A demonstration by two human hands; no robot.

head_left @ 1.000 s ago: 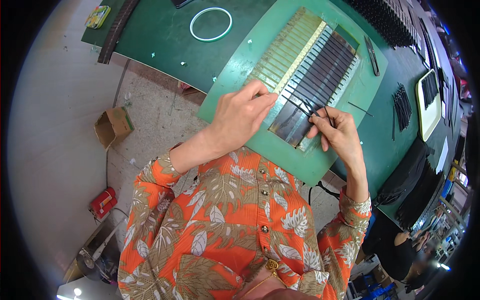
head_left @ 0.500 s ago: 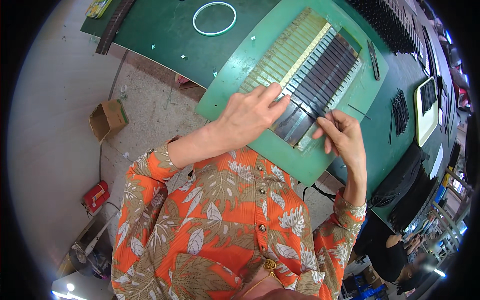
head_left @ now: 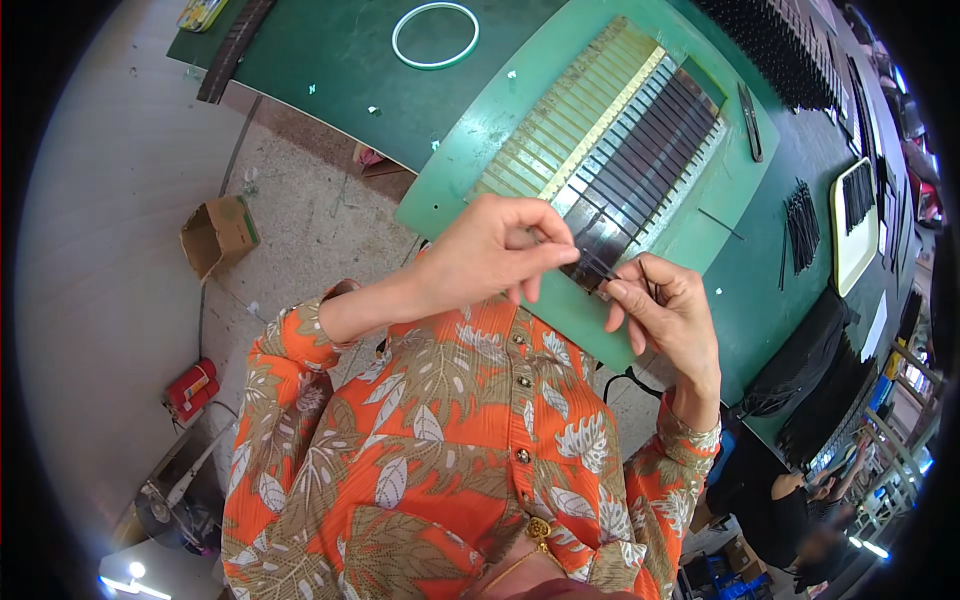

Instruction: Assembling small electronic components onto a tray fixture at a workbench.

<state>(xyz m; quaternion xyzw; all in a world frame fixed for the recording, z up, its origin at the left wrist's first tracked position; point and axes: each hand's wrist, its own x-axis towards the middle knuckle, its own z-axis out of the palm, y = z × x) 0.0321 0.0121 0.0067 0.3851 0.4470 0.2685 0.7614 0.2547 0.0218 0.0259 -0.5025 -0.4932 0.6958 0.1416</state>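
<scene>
A slotted metal plate (head_left: 545,160) lies on a pale green board (head_left: 450,190), and several thin black strips (head_left: 655,135) sit side by side across its right part. Over the plate's near end, one short thin black strip (head_left: 597,264) spans the gap between my hands. My left hand (head_left: 490,250) is closed in a pinch at its left end, thumb against forefinger. At the other end, the thumb and forefinger of my right hand (head_left: 668,312) grip it. More dark strips seem to stick up among the right fingers; how many is hidden.
Tweezers (head_left: 750,122) lie on the board's right edge. To the right are a bundle of black strips (head_left: 800,228) and a cream tray (head_left: 852,270). A white ring (head_left: 436,62) rests on the green table at the back. An open cardboard box (head_left: 220,238) stands on the floor, left.
Both hands have moved nearer me, off the row of strips to the plate's near end. A strip now stretches between them, and the left fingers have curled into a pinch.
</scene>
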